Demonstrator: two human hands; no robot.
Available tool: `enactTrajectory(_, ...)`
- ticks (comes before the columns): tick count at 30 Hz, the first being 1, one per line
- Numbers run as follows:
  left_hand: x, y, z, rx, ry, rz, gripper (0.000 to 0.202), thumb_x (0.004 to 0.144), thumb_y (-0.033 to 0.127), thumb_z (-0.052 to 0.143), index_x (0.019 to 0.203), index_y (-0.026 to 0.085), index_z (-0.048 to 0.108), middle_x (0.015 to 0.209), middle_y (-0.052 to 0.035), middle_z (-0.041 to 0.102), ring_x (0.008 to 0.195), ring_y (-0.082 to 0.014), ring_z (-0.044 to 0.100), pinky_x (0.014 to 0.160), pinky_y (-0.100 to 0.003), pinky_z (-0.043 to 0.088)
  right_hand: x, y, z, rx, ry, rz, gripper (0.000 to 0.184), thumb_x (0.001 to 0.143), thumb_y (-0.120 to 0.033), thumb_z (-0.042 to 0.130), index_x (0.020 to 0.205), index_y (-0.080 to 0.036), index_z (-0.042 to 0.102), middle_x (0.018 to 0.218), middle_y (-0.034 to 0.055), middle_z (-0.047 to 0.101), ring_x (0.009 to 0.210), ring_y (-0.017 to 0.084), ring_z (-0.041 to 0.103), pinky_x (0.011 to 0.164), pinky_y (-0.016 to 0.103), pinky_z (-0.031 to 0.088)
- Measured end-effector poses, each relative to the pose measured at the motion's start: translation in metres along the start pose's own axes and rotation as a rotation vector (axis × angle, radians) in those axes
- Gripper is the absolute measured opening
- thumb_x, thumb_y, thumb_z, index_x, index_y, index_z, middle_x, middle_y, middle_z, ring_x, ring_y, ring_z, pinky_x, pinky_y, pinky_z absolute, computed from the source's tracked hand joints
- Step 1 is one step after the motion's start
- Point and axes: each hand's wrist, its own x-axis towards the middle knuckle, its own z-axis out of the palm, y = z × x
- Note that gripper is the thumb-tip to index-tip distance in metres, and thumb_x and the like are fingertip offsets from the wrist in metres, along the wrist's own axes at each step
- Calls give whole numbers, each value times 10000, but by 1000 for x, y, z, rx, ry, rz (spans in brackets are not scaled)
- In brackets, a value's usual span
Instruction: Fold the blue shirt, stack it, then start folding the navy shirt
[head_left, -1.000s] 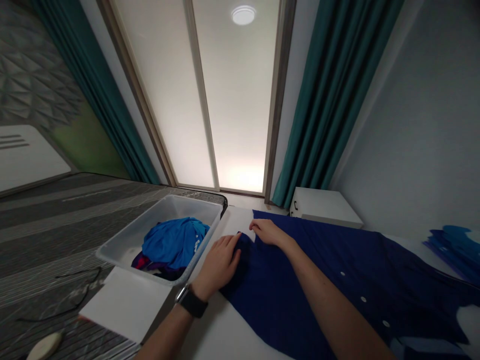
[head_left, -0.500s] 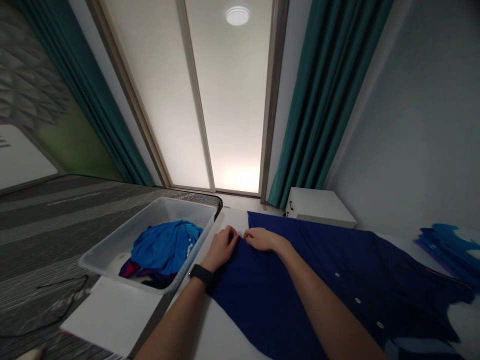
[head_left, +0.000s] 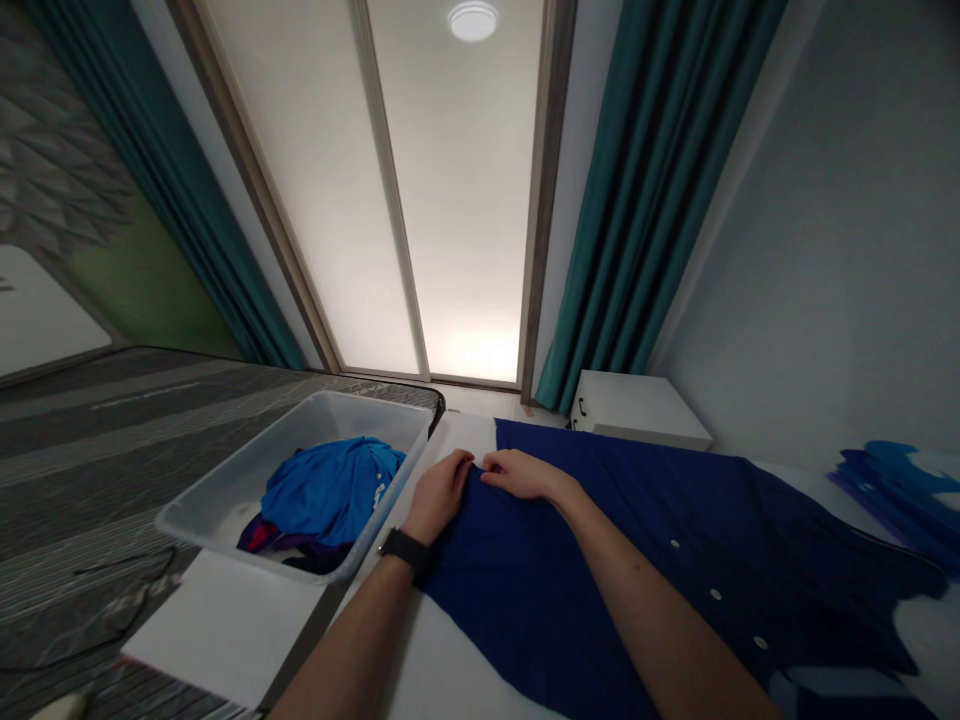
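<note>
A dark navy button shirt lies spread over a white table, with several pale buttons along its front. At the shirt's left edge, my left hand, wearing a black watch on the wrist, pinches the cloth between thumb and fingers. Just right of it, my right hand is closed on the same edge, its fingertips close to the left ones. The cloth between the two hands is slightly raised. My right forearm crosses over the shirt and hides part of it.
Left of the table stands a translucent plastic bin holding crumpled clothes, a bright blue garment on top. A stack of folded blue clothes sits at the far right. Beyond the table is a white cabinet. A bed with grey striped cover is at left.
Both hands have shifted very slightly left along the shirt's edge, still pinching it. The shirt, the bin and the folded stack look unchanged.
</note>
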Motion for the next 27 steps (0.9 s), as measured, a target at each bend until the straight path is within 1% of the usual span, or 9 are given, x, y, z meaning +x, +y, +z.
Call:
enactTrajectory(4, -2, 6, -6, 195, -35, -55, 252, 993, 304, 373, 1101, 240, 591, 983, -52, 725, 898, -217, 682, 726, -277, 450, 0, -2, 2, -22, 21, 47, 129, 925, -268, 554, 948, -193, 657, 820, 28, 686, 735, 150, 613, 627, 224, 383)
enactTrajectory(6, -3, 8, -8, 282, -70, -71, 262, 1001, 326, 364, 1113, 249, 588, 971, -52, 729, 895, -220, 686, 691, -271, 436, 1, -3, 3, -43, 15, 59, 135, 913, -291, 578, 944, -196, 670, 832, 39, 697, 752, 163, 626, 638, 232, 390)
enactTrajectory(10, -3, 9, -7, 385, -130, -100, 281, 1010, 347, 343, 1125, 261, 585, 968, -51, 732, 892, -220, 687, 662, -263, 413, 3, -1, 4, -106, 3, 59, 153, 868, -328, 640, 851, -187, 696, 918, 89, 708, 870, 219, 639, 708, 267, 409)
enactTrajectory(13, -2, 9, -6, 401, -144, -101, 292, 1016, 348, 322, 1133, 265, 577, 1001, -49, 727, 904, -216, 684, 666, -262, 407, 3, 1, 4, -145, 12, 61, 137, 872, -307, 633, 831, -190, 693, 930, 97, 707, 917, 235, 634, 747, 279, 408)
enactTrajectory(16, -2, 8, -6, 397, -138, -106, 281, 1015, 338, 326, 1121, 266, 576, 1025, -42, 721, 921, -215, 679, 667, -263, 407, 3, 3, 6, -152, 31, 63, 108, 885, -281, 618, 916, -195, 676, 917, 86, 707, 879, 223, 640, 738, 278, 405)
enactTrajectory(21, -3, 9, -6, 399, -126, -110, 277, 1013, 322, 326, 1113, 265, 578, 1089, -48, 697, 919, -214, 672, 666, -271, 410, 2, 8, 11, -130, 59, 39, 145, 897, -241, 603, 1031, -207, 644, 882, 63, 694, 890, 212, 626, 758, 277, 391)
enactTrajectory(24, -3, 8, -5, 389, -124, -115, 281, 1013, 320, 323, 1116, 264, 578, 1102, -53, 685, 919, -209, 668, 678, -270, 411, 2, 11, 10, -101, 64, 22, 159, 890, -240, 611, 1040, -209, 650, 840, 45, 686, 897, 204, 618, 760, 268, 392)
enactTrajectory(27, -3, 7, -5, 370, -112, -116, 271, 1011, 321, 333, 1106, 262, 579, 1105, -52, 680, 936, -208, 662, 691, -270, 411, 0, 15, 4, -61, 56, 13, 164, 901, -203, 566, 1028, -205, 670, 824, 31, 685, 847, 175, 619, 741, 247, 404)
